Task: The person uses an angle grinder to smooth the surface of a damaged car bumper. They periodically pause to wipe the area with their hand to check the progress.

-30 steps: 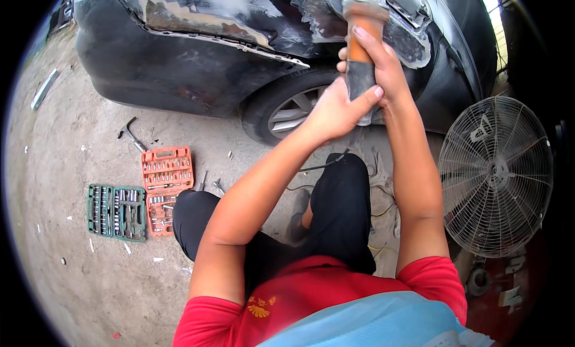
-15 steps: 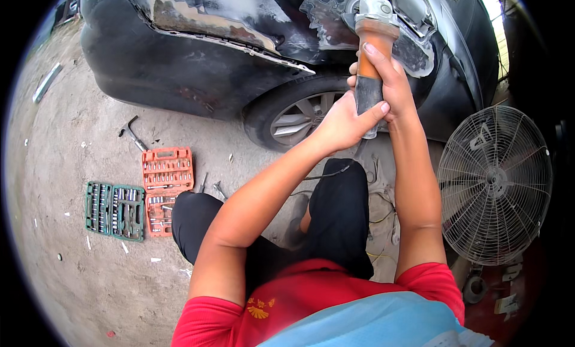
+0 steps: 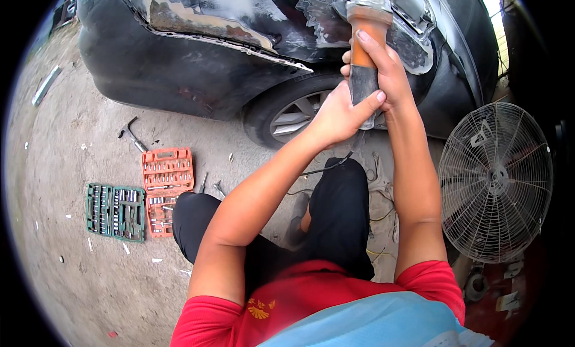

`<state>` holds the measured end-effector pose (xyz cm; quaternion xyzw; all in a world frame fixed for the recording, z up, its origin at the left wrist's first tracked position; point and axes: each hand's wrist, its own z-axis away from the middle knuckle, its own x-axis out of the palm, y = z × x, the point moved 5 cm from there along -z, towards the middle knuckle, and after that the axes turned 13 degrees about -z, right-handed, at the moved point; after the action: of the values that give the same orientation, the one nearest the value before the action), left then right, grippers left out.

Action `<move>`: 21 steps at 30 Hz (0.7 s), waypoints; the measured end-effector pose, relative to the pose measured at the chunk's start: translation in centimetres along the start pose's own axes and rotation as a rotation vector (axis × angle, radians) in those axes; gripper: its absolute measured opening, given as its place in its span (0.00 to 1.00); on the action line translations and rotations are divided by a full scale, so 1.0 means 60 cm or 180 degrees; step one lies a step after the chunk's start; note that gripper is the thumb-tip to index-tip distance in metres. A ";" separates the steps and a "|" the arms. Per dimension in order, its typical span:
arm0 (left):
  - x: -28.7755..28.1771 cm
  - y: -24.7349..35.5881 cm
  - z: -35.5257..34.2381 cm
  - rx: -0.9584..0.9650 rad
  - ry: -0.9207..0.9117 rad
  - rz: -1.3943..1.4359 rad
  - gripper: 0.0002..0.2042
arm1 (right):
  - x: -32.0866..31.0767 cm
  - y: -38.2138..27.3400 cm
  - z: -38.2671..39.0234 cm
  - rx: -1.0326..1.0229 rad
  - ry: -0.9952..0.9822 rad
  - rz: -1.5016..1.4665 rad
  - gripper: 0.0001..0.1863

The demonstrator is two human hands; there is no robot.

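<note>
Dirt ground holds an open orange socket case [image 3: 167, 189] beside a green socket case [image 3: 115, 210].

An orange and grey angle grinder [image 3: 365, 47] stands nearly upright, its metal head up against the stripped, damaged panel of the black car [image 3: 197, 65].

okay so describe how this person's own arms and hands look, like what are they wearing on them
Both arms are bare from the short red sleeves of a T-shirt down to the fingertips. The left hand and the right hand wear no gloves, and no watch, bracelet or ring shows on either wrist or on the fingers in view. The fingernails look short and unpainted. The shirt front carries a small yellow emblem.
</note>
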<state>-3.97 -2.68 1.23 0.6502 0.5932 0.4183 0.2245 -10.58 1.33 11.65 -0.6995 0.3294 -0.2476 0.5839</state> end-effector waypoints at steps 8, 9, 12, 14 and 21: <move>-0.001 -0.012 -0.011 -0.0029 -0.0100 -0.0104 0.22 | -0.014 0.004 0.005 -0.0016 0.0194 -0.0231 0.28; -0.002 -0.003 -0.006 -0.0038 -0.0028 -0.0052 0.22 | -0.007 0.001 0.003 -0.0005 0.0112 -0.0098 0.28; 0.002 -0.017 0.003 0.0098 0.0358 -0.0086 0.24 | 0.017 -0.003 -0.001 0.0052 -0.0182 0.0250 0.28; 0.010 -0.029 0.018 0.0171 0.0604 -0.0238 0.25 | 0.024 0.005 0.005 0.0120 -0.0448 0.0417 0.29; 0.024 -0.018 0.016 -0.0103 -0.0264 0.0023 0.21 | -0.020 0.019 0.036 0.0076 0.0239 -0.0069 0.27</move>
<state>-3.90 -0.88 0.22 0.6653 0.5742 0.4014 0.2578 -10.00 3.55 10.13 -0.6863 0.3405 -0.2839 0.5766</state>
